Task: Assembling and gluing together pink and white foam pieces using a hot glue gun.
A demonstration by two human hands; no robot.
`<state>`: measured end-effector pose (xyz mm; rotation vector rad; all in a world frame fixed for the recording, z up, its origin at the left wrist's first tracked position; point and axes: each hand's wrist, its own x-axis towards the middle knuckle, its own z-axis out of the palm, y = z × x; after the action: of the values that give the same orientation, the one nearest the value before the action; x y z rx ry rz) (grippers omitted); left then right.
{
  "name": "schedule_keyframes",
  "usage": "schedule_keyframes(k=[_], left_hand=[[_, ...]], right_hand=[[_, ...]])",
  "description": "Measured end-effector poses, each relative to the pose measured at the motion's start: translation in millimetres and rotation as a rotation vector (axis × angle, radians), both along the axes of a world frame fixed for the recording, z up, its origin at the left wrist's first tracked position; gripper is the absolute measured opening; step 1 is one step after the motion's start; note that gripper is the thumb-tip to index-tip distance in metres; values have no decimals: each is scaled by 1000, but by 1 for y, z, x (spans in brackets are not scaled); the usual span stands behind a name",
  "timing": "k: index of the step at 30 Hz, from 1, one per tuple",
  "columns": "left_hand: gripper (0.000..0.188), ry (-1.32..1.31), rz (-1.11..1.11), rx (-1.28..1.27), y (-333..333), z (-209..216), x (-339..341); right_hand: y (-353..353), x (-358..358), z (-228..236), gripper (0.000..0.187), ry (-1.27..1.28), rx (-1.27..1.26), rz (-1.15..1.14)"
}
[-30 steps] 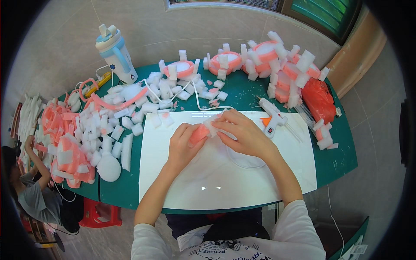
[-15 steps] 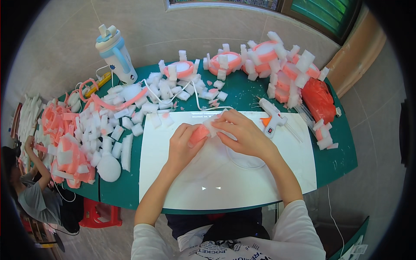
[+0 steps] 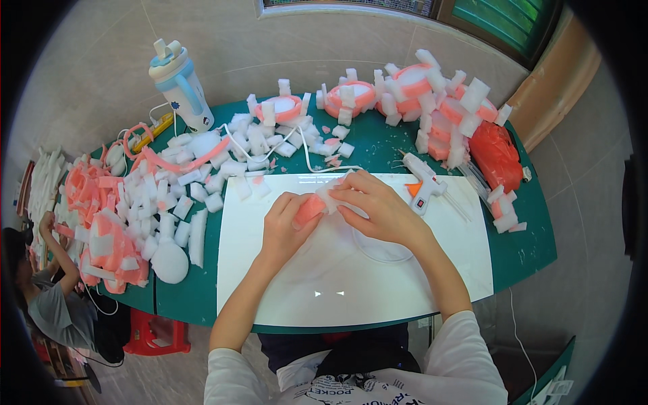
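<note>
Both hands closed on foam, above the middle of the white board

In the head view, your left hand (image 3: 282, 219) is wrapped around a pink foam piece (image 3: 310, 209), and the fingertips of your right hand (image 3: 381, 206) pinch a white foam piece (image 3: 328, 200) right against it. Both pieces are over the back half of the white board (image 3: 324, 287). Your widest room is the bare board between your forearms, running toward you almost to the near edge of the green table (image 3: 533, 253). On the left, the foam pile (image 3: 172, 179) crowds the board's back corner, with blocks lying over its edge. On the right, the glue gun (image 3: 425, 182) rests across the back edge, near your right hand, with the red bag (image 3: 496, 152) beyond.

Your fingers hide most of both foam pieces, so you cannot tell whether they are joined. A pale loop (image 3: 385, 256) beneath your right wrist is hard to make out. A co-worker (image 3: 57, 297) is cut off at the left rim.
</note>
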<state>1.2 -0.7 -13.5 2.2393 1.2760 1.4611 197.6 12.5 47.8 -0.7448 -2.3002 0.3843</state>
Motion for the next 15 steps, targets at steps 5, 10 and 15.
schedule_keyframes(k=[5, 10, 15], left_hand=[[34, -3, -2, -1, 0, 0, 0], [34, 2, 4, -4, 0, -1, 0], [35, 5, -4, 2, 0, -1, -1]], right_hand=[[0, 0, 0, 22, 3, -1, 5], [0, 0, 1, 22, -6, -11, 0], [1, 0, 1, 21, -1, 2, 1]])
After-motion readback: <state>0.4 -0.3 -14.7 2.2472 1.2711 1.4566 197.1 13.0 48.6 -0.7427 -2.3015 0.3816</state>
